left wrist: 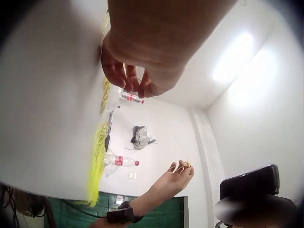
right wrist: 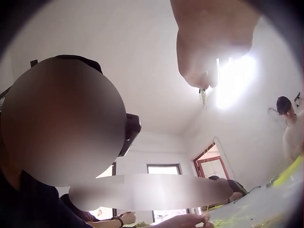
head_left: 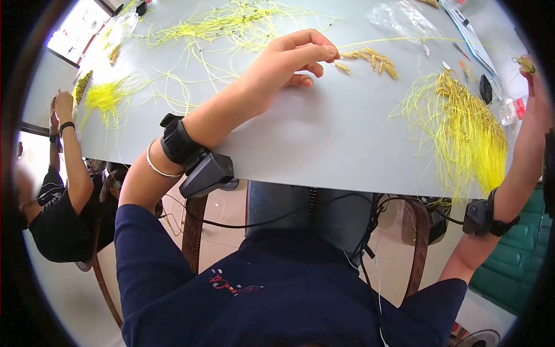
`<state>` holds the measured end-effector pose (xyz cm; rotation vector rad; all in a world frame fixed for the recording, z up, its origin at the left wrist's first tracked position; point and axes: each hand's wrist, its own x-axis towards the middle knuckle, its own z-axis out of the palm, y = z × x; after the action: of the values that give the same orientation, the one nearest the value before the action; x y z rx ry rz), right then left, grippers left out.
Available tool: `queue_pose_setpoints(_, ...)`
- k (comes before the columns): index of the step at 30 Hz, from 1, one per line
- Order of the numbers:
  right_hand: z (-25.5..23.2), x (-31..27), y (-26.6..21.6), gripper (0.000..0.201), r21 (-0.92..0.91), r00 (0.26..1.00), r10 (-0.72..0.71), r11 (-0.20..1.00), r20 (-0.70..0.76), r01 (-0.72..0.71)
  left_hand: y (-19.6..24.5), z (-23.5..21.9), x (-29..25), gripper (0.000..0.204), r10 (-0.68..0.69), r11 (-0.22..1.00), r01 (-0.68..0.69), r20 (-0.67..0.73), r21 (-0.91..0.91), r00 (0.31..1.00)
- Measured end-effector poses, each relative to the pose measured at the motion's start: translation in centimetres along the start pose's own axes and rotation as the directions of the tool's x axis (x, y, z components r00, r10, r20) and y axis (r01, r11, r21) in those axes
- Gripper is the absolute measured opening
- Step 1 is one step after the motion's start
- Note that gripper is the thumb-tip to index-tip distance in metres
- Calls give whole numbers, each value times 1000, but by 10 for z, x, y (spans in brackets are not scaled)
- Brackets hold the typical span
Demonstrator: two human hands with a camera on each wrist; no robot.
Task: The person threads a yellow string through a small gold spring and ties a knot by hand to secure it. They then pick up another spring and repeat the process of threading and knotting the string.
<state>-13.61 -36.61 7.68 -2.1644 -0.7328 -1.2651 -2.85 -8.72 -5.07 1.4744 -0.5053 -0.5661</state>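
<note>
My left hand (head_left: 292, 61) reaches over the table's middle and pinches a thin yellow line (head_left: 399, 39) between thumb and index finger. That line stretches across to the right side. Raised at the far right, my right hand (head_left: 537, 95) holds a small gold wire spring (head_left: 525, 65) at its fingertips. In the right wrist view the coiled spring (right wrist: 202, 96) hangs below those fingers. Several gold springs (head_left: 378, 61) lie in a loose row just right of my left fingertips, with a single one (head_left: 342, 68) closest.
A large bundle of yellow lines with gold springs (head_left: 471, 124) covers the table's right side. Tangled yellow lines (head_left: 225, 26) spread at the back. A plastic bag (head_left: 404, 20), a bottle (head_left: 509, 111) and a black object (head_left: 485, 89) stand around. Another person (head_left: 66, 202) works at left.
</note>
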Motion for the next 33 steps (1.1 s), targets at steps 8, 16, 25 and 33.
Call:
queue_pose_setpoints(8,-36,-1,34,11,807,588,-600,568,542,-165,-1,0,1,18,-9,999,10,-28,33,1000)
queue_pose_setpoints(16,-44,-39,20,6,-407,154,537,770,829,-491,-6,-1,3,23,5,997,-5,10,78,1000)
queue_pose_setpoints(25,-30,-59,106,20,-511,618,638,759,460,-403,-4,0,2,26,7,994,-7,-3,105,1000)
queue_pose_setpoints(33,21,-36,-42,26,258,628,136,830,766,-495,1,1,0,25,-48,992,51,-25,118,999)
